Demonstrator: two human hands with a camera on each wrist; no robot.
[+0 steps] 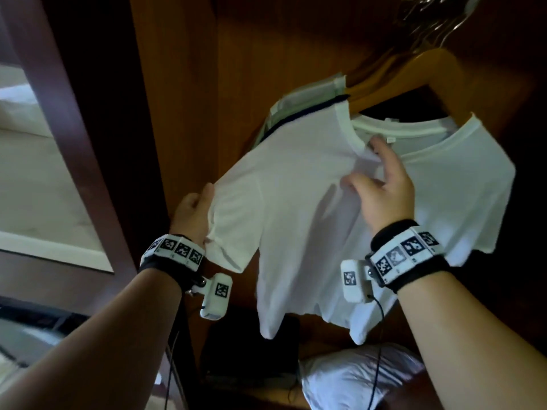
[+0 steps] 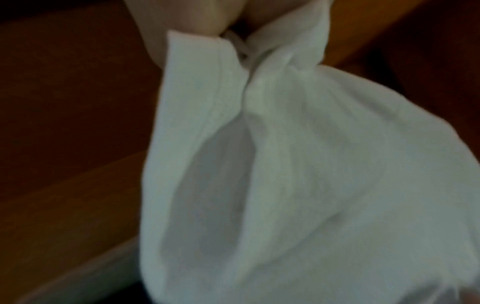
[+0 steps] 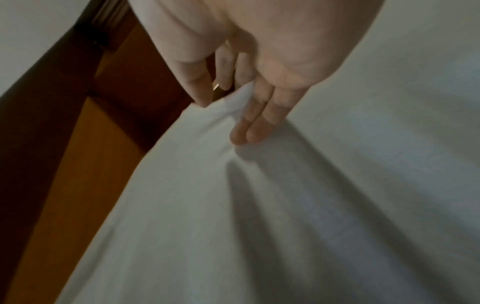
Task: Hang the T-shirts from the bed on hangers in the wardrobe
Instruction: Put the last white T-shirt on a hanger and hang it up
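Note:
A white T-shirt (image 1: 281, 202) hangs on a wooden hanger (image 1: 414, 75) inside the wardrobe, its front towards me. My left hand (image 1: 204, 205) grips the bunched sleeve at the shirt's left edge. The left wrist view shows the same grip, with the sleeve cloth (image 2: 311, 164) gathered under my fingers (image 2: 207, 18). My right hand (image 1: 365, 165) lies on the shirt's chest just below the collar. Its thumb and fingers (image 3: 249, 123) pinch a small fold of the white cloth (image 3: 259, 226). The hanger's hook and the rail are blurred at the top.
Another light garment with a dark trim (image 1: 296, 110) hangs just behind to the left. The wardrobe's wooden back wall (image 1: 207, 84) is close. A mirrored door (image 1: 44, 173) stands open at left. A dark box (image 1: 251, 350) and a pale bundle (image 1: 355, 377) lie on the wardrobe floor.

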